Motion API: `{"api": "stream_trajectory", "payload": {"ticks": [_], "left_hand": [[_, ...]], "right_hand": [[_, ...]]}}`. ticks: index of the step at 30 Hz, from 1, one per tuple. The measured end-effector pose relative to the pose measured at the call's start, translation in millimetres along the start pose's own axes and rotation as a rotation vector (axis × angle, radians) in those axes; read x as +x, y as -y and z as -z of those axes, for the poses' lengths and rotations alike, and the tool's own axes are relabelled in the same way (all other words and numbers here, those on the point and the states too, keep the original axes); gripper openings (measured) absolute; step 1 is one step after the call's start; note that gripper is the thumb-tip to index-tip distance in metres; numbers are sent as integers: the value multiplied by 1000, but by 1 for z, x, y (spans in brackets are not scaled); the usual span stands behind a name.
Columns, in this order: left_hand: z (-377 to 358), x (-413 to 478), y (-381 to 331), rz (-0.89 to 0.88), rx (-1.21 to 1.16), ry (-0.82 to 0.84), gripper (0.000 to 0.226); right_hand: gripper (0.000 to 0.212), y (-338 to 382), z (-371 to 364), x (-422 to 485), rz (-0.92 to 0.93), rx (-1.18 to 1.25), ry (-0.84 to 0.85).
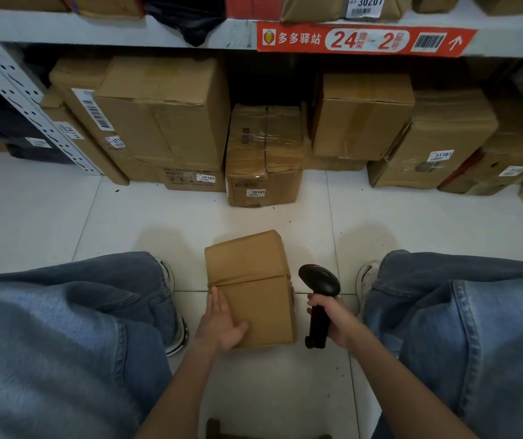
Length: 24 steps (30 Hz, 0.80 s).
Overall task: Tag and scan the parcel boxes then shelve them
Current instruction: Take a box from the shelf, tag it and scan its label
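We have one view only, from a wide-angle camera on the head, looking forward and steeply down from above the knees. It faces the shelf (111,30), whose front edge crosses the top of the frame. The floor (64,217) fills the middle, and both forearms enter from the bottom edge, close beneath the lens. Straight lines bow toward the corners.
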<state>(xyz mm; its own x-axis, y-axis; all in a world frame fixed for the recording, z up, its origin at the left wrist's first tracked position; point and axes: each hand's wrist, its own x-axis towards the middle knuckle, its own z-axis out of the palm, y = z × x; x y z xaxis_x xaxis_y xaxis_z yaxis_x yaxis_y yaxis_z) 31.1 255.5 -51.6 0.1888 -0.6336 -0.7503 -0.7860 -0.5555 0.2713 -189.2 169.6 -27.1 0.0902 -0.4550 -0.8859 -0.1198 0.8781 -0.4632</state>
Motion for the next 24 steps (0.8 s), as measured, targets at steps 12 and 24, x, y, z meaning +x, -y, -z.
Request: {"api": "stream_trajectory", "payload": {"ticks": [12, 24], "left_hand": [[18, 0, 14, 85, -351, -9, 102], [21, 16, 22, 174, -725, -137, 125]], "right_hand": [[34, 3, -16, 7, -34, 5, 29], [19, -3, -28, 20, -147, 0, 154]]}}
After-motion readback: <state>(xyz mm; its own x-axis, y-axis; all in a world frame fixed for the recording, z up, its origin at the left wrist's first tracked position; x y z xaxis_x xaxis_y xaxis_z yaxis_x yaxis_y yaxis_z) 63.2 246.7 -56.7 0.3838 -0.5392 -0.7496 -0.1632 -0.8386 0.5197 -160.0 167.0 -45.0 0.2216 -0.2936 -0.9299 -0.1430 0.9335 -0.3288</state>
